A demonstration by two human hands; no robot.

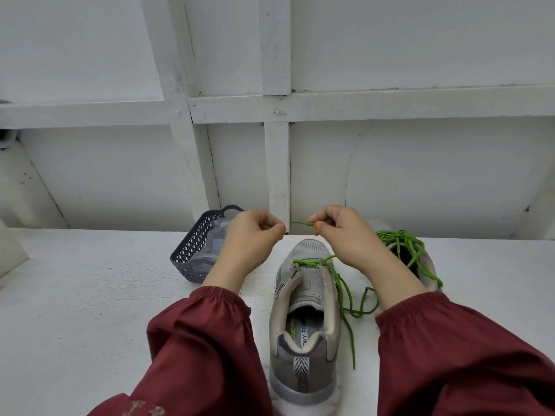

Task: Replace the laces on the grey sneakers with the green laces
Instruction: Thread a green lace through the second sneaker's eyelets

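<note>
Insole print [300,330] "ORY FOA"; green lace [304,261] in right hand's [345,235] pinch; left hand's [252,235] hold unclear.

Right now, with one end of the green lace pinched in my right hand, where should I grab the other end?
Take the lace just above its loose tip, where it lies straight on the table, right of the heel of the sneaker. Come from above and the right: the shoe walls off the left side, and nothing covers that stretch.
</note>
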